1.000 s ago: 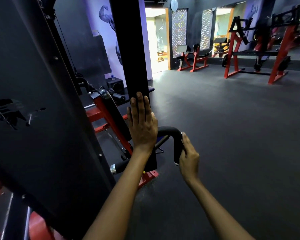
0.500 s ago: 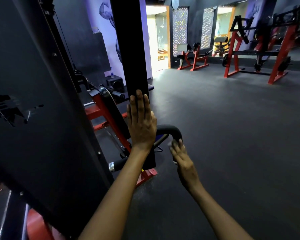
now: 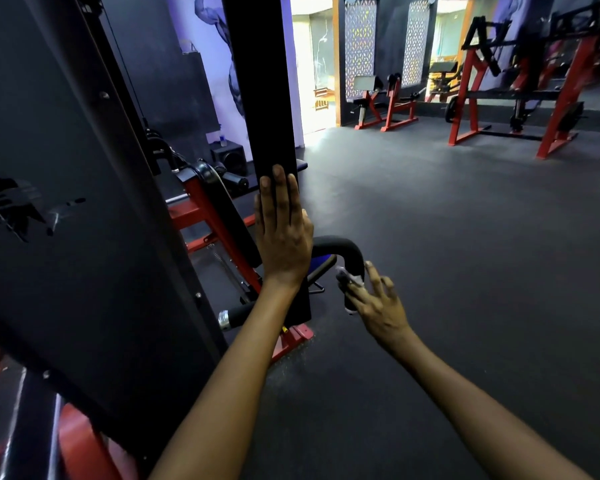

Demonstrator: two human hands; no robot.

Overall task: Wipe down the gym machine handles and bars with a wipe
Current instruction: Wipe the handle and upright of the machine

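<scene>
your left hand (image 3: 282, 233) lies flat, fingers straight, against the black upright post (image 3: 262, 81). your right hand (image 3: 374, 299) pinches a white wipe (image 3: 350, 278) against the curved black handle (image 3: 347, 249).

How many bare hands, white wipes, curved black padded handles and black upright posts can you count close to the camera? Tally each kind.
bare hands: 2 (left hand, right hand)
white wipe: 1
curved black padded handle: 1
black upright post: 1
Total: 5
</scene>
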